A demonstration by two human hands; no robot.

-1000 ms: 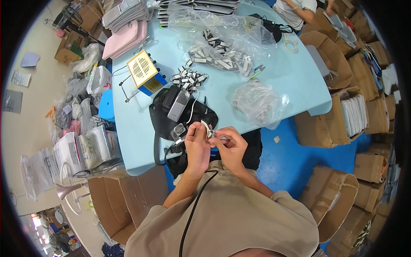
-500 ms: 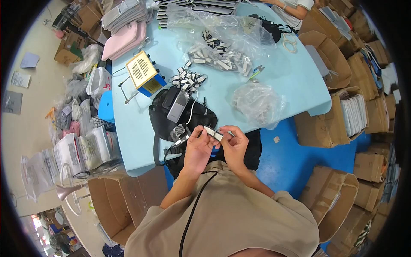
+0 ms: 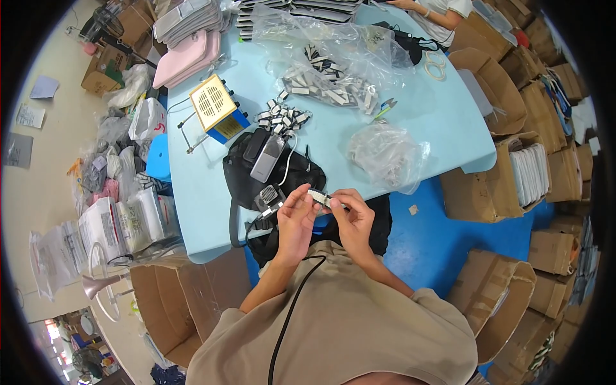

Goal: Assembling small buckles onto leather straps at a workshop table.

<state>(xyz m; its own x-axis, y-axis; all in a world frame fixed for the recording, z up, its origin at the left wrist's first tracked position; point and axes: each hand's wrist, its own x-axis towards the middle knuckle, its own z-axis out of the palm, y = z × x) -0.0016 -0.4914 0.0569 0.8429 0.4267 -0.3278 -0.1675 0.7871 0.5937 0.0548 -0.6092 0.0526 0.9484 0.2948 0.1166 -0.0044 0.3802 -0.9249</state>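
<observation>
Above the table's near edge, my left hand (image 3: 296, 221) and my right hand (image 3: 354, 221) pinch a small black-and-white strap-like piece (image 3: 317, 195) between fingertips and thumbs, one hand at each end. Its exact kind is too small to make out, and the fingers partly cover it. Just left of my hands, a small silver-and-black device (image 3: 269, 196) lies by a black bag (image 3: 240, 183). A grey power bank (image 3: 268, 159) with a white cable rests on that bag. Beyond it lies a loose pile of small black-and-white pieces (image 3: 281, 119).
On the light blue table (image 3: 443, 131) stand a blue-and-yellow box-shaped device (image 3: 218, 109), a large clear bag of similar pieces (image 3: 333, 83), a crumpled clear bag (image 3: 385, 154) and green-handled cutters (image 3: 385, 110). Cardboard boxes (image 3: 478, 199) line the right. Another person's arm (image 3: 423, 9) shows at the far side.
Both hands stay near the same spot and still hold the piece. It has turned slightly, and the fingers of both hands have shifted their grip on it.
</observation>
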